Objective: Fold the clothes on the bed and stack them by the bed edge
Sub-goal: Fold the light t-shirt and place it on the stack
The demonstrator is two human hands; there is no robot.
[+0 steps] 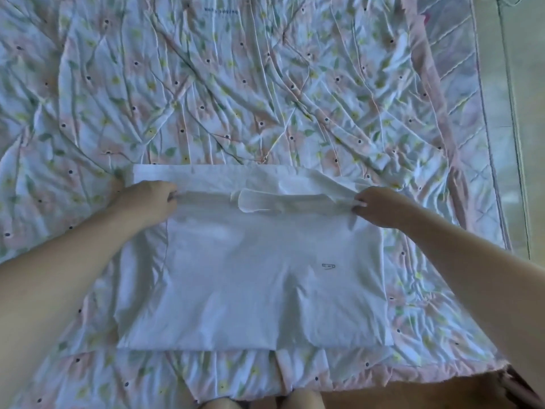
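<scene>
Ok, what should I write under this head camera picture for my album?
Both hands, left hand and right hand, pinch the far fold of a white shirt on the flowery bedspread.

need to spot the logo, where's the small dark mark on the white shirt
In the head view the mark sits right of centre on the white shirt, below the right hand and nearer the bed's near edge.
</scene>
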